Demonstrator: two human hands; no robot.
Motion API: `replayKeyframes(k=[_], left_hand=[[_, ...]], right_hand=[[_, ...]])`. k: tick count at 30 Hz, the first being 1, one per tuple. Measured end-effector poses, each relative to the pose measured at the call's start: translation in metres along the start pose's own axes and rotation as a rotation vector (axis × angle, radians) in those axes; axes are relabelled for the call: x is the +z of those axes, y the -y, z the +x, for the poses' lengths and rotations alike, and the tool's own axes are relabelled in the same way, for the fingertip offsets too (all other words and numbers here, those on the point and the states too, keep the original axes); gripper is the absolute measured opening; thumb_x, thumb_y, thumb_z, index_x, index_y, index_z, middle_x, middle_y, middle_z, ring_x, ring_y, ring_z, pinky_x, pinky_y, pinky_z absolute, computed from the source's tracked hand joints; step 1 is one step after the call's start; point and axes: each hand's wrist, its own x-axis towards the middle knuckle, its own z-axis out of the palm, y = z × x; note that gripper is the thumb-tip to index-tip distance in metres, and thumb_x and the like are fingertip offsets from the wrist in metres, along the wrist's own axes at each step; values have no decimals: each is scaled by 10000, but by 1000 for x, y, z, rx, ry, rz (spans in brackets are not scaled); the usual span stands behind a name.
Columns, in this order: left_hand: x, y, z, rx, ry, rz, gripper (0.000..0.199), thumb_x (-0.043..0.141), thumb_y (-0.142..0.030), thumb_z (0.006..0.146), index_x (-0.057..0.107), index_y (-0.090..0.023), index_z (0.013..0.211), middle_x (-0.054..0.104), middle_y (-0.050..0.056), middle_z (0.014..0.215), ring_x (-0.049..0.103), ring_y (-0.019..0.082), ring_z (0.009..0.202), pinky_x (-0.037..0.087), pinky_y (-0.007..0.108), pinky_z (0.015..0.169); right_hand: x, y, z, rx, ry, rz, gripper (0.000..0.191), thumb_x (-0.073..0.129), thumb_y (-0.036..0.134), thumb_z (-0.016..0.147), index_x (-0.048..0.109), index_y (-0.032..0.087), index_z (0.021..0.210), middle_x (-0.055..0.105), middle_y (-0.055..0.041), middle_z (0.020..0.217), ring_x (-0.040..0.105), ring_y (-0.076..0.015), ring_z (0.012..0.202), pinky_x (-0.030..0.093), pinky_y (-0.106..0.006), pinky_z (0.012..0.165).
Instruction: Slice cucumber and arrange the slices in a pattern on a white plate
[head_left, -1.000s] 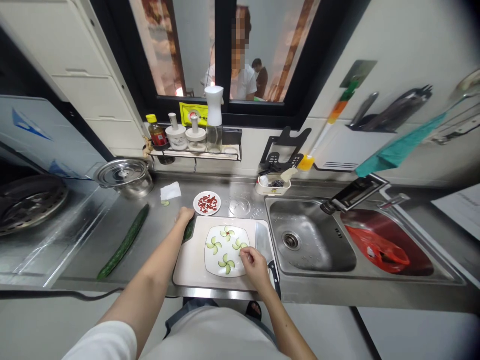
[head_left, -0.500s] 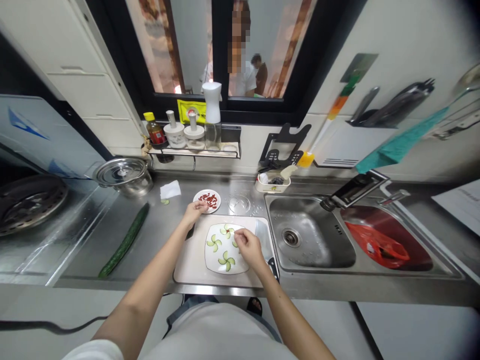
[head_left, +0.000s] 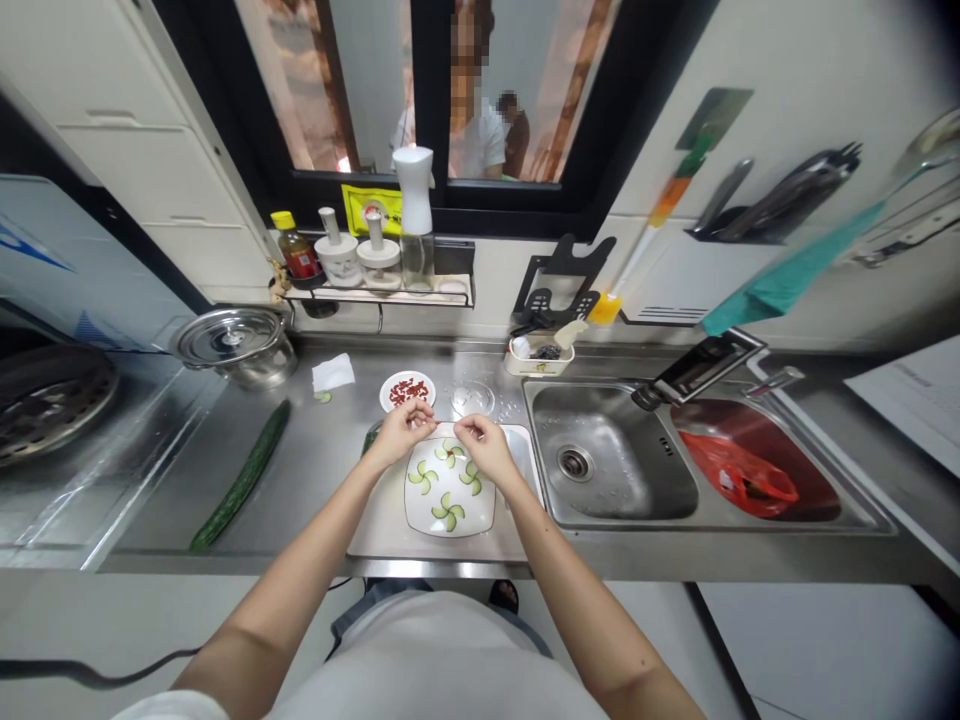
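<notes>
Presently, the head view shows a white plate (head_left: 417, 512) resting on the cutting board (head_left: 375, 535), bearing four pinwheels of pale green slices. The far pinwheel (head_left: 450, 454) has red at its centre; none can be made out on the left pinwheel (head_left: 422, 478), right pinwheel (head_left: 470, 479) or near pinwheel (head_left: 448, 512). Judgement: slices laid, red centres incomplete. Supply of red pieces (head_left: 409, 388) remains in a small dish (head_left: 385, 396) just beyond the board.

Left hand (head_left: 405, 430): finger and thumb narrowed, gripping what appears to be a small red piece (head_left: 436, 424) above the plate's far edge. Right hand (head_left: 486, 446): fingertips pinched together, near the left's; whether anything is held cannot be told.
</notes>
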Motion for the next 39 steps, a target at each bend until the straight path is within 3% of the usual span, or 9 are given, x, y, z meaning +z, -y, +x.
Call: replayKeyframes(k=[11,20,28,33,39], left_hand=[[14,-20,-15,98,68,133,122,617,-218,737,600,-171,848,643,-1,776,558,112,720,437,215,696],[19,-17,-19,141,64,161,127,623,-179,727,605,-177,853,644,-16,763,557,105,703,437,210,675],[21,-16,-20,116,91,128,137,610,-197,731,603,-176,866,653,-10,785,559,110,724,436,221,704],[20,-11,-20,93,172,85,270,620,-200,715,594,-176,983,665,10,871,562,121,780,437,232,743],[27,4,-25,-28,117,153,215,618,-247,719,613,-182,923,644,-4,827,552,121,747,433,223,705]], right_hand=[[-4,4,-4,73,65,6,128,575,265,718,661,173,694,651,5,662,522,-111,583,404,-230,604],[-7,-3,-7,66,124,-33,106,586,223,704,680,177,691,674,6,678,552,-111,613,417,-222,627],[-6,-8,-10,49,129,12,109,571,244,711,650,173,683,631,16,653,547,-109,614,420,-219,606],[-7,-8,-16,26,67,9,131,551,273,720,642,179,703,623,12,671,543,-114,629,419,-218,598],[-18,-29,-35,65,-2,-99,140,536,284,727,624,176,711,592,14,652,517,-114,621,398,-215,589]])
